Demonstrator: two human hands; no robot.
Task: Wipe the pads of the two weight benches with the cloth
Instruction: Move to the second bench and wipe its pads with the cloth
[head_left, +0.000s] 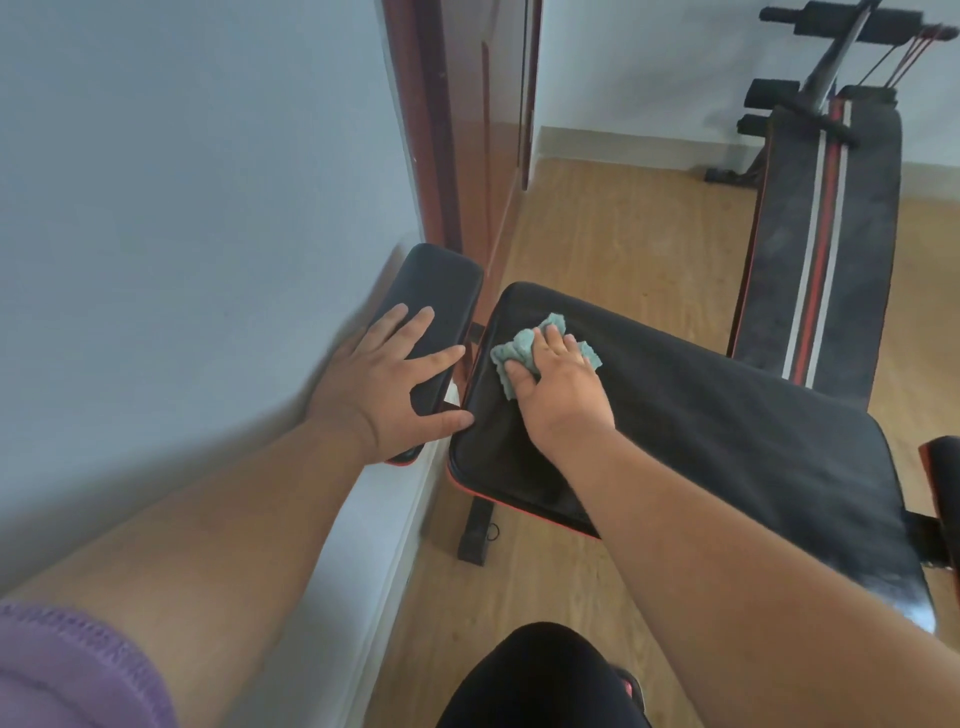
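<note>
The near weight bench has a long black pad (727, 441) with a red edge and a small black pad (436, 291) at its far left end by the wall. My right hand (556, 384) presses a crumpled pale green cloth (519, 351) onto the long pad near its left end. My left hand (395, 379) lies flat with fingers spread on the small pad, thumb touching the long pad's edge. A second bench (826, 234), black with red and white stripes, stands at the right rear.
A white wall (182, 208) runs along the left, with a brown door frame (467, 130) behind the small pad. Wooden floor (613, 228) lies between the benches. The near bench's black foot (475, 535) rests on the floor. My knee (545, 675) is at the bottom.
</note>
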